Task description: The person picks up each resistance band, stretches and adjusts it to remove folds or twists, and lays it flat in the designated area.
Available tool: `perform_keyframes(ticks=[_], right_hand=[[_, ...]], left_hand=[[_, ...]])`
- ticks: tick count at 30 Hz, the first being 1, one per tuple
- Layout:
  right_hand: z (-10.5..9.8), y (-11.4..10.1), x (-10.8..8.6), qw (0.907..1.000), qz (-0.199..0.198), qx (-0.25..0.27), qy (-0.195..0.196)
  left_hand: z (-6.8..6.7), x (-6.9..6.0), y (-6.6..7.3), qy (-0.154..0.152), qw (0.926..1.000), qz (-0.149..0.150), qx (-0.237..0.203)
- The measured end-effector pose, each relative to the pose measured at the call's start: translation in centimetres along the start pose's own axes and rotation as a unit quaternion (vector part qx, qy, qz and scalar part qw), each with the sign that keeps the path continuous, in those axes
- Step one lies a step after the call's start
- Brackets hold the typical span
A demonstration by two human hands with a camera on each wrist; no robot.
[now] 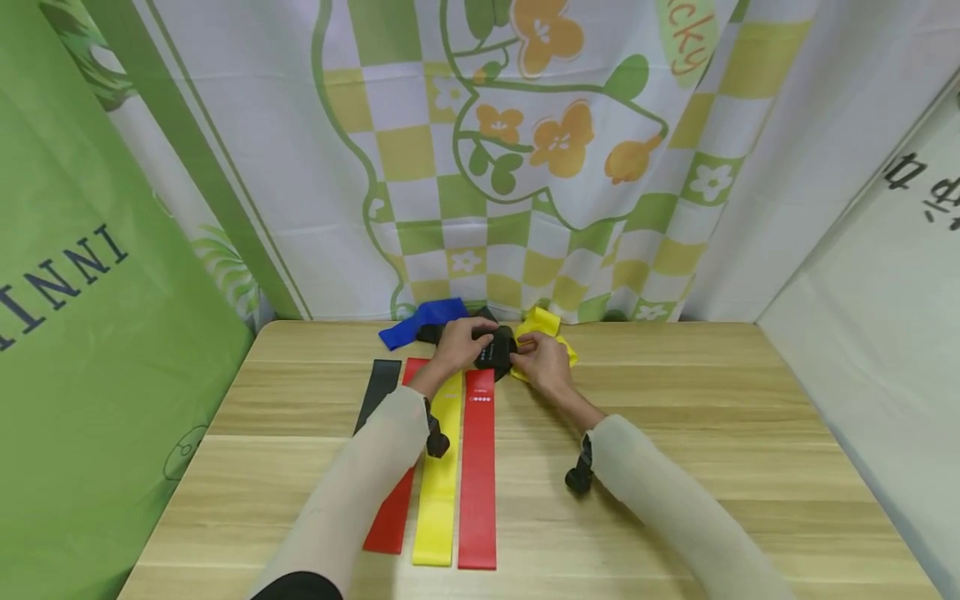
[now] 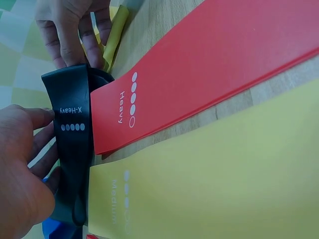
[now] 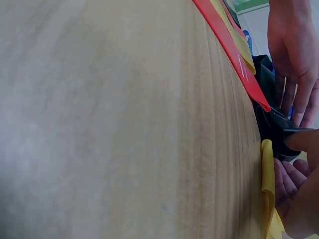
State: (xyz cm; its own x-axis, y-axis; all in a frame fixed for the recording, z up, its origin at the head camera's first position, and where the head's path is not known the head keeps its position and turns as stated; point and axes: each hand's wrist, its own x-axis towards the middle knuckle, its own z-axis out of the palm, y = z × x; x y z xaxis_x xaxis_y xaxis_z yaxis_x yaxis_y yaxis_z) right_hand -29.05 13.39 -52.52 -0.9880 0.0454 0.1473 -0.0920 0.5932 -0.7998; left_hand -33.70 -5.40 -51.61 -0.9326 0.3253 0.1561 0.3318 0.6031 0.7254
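A black resistance band [image 2: 72, 114] marked X-Heavy lies bent at the far edge of the table, between both hands. My right hand [image 1: 543, 362] pinches its right end, with the thumb in front and the fingers behind, as the right wrist view shows. On the band's other side is my left hand [image 1: 457, 343], its fingers loosely extended and touching the band's edge. A red band [image 2: 199, 69] marked Heavy and a yellow band [image 2: 214, 174] marked Medium lie flat just in front of it. A crumpled yellow band [image 1: 542, 321] is beside my right hand.
Left of the flat yellow band lie another red band [image 1: 390, 517] and a dark band [image 1: 378, 387], partly under my left arm. A blue band [image 1: 427, 321] lies folded at the back. A patterned curtain [image 1: 525, 208] hangs behind the wooden table [image 1: 675, 450].
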Motion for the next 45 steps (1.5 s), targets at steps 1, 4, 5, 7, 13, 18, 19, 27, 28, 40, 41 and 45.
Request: perform_keyframes(ticks=[1,4,5,7,13,18,19,27,28,40,41,45], right_hand=[[0.1,0.0,0.1,1.0000,0.001,-0.003,0.001],[0.2,0.0,0.2,0.9999,0.000,-0.012,0.005],[0.3,0.0,0.3,0.9999,0.001,-0.014,0.007],[0.3,0.1,0.4,0.9998,0.006,-0.017,0.012],[0.1,0.0,0.8,0.9988,0.042,-0.009,0.023],[-0.4,-0.8,1.2,0.9983,0.042,0.009,0.039],[-0.5,-1.0,1.3,0.9982,0.043,0.012,0.041],[-1.3,-1.9,2.3,0.9985,0.028,0.015,0.045],[-1.5,-2.0,2.4,0.9987,0.023,0.018,0.043],[-2.4,-3.0,3.1,0.9982,-0.037,0.031,0.037],[-2.5,-3.1,3.1,0.9981,-0.041,0.030,0.036],[-2.7,-3.4,3.5,0.9973,-0.059,0.032,0.031]], left_hand=[[0.0,0.0,-0.1,0.000,1.0000,-0.002,0.000],[0.1,0.1,-0.3,0.000,1.0000,-0.006,-0.003],[0.1,0.1,-0.3,0.001,1.0000,-0.006,-0.005],[0.2,0.1,-0.4,0.002,0.9999,-0.005,-0.009],[0.2,0.3,-0.2,-0.003,0.9999,-0.004,-0.016],[0.2,0.4,0.0,-0.008,0.9999,-0.005,-0.014],[0.2,0.4,0.0,-0.008,0.9999,-0.005,-0.013],[0.5,0.6,0.0,0.009,0.9997,0.008,-0.019],[0.6,0.6,0.0,0.013,0.9996,0.011,-0.022],[0.7,1.2,0.4,0.045,0.9970,0.019,-0.060],[0.7,1.3,0.5,0.050,0.9967,0.020,-0.061],[0.7,1.7,1.1,0.071,0.9951,0.015,-0.067]])
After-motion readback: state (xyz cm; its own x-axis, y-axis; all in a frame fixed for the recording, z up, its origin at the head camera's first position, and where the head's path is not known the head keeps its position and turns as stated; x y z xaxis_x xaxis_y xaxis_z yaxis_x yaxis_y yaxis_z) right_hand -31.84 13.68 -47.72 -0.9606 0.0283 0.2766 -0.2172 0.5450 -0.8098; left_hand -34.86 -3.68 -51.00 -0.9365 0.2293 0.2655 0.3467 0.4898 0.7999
